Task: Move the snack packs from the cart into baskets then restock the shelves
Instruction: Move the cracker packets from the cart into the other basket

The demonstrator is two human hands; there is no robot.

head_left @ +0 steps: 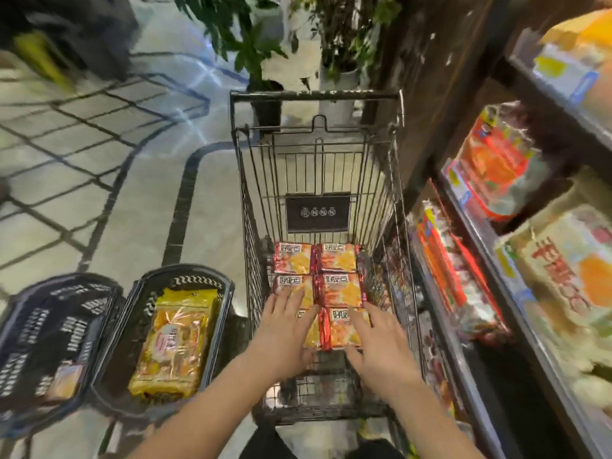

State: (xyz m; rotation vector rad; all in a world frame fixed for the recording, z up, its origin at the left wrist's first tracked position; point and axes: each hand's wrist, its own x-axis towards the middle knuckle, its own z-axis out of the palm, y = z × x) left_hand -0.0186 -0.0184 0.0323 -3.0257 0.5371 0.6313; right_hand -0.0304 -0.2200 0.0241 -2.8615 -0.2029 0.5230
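Several red-and-orange snack packs (341, 289) lie flat in two columns on the bottom of a black wire cart (318, 97). My left hand (284, 332) lies with straight fingers over the nearest left pack. My right hand (377, 339) lies the same way on the nearest right pack (337, 329). Neither hand curls round a pack. To the left of the cart stand two dark baskets on the floor. The nearer basket (225, 313) holds yellow snack packs (172, 346). The far-left basket (20, 326) holds one small pack (66, 380).
Store shelves (516, 326) stocked with bagged snacks run along the right side, close to the cart. Potted plants (265, 94) stand beyond the cart's far end. Tiled floor (99, 180) spreads to the left.
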